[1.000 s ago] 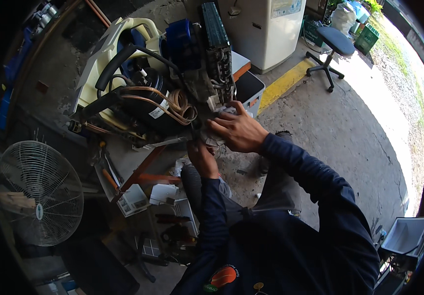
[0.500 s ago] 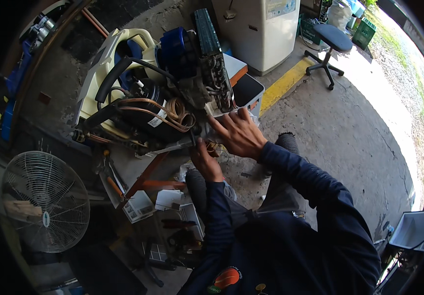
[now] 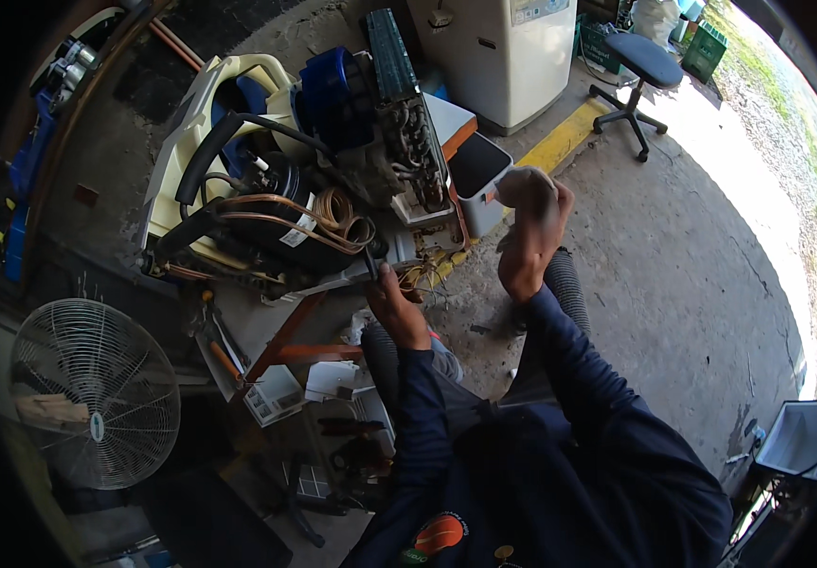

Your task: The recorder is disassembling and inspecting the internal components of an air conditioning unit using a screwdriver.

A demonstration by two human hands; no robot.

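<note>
On the workbench at the upper left stands an opened air-conditioner unit with a cream plastic housing (image 3: 167, 180), a black cylindrical compressor (image 3: 280, 210) and coiled copper tubing (image 3: 337, 210). A finned coil (image 3: 396, 71) and a blue motor part (image 3: 334, 95) stand at its right side. At the unit's front edge, my left hand (image 3: 397, 310) has its fingers closed beside a dark slim piece; what it grips is mostly hidden. Raised to the right, away from the unit, my right hand (image 3: 531, 248) is closed on a pale, crumpled sheet (image 3: 525, 189), blurred by motion.
A grey bin (image 3: 486, 185) stands beside the unit, near loose wires (image 3: 437, 270). Behind it is a tall cream appliance (image 3: 493, 62). A wheeled stool (image 3: 643, 62) sits farther right. At left are a wire-caged fan (image 3: 96, 398) and orange-handled pliers (image 3: 224, 355).
My right hand has moved right and back from the unit's edge with the pale sheet, exposing the wires and bin. The left hand has stayed nearly in place.
</note>
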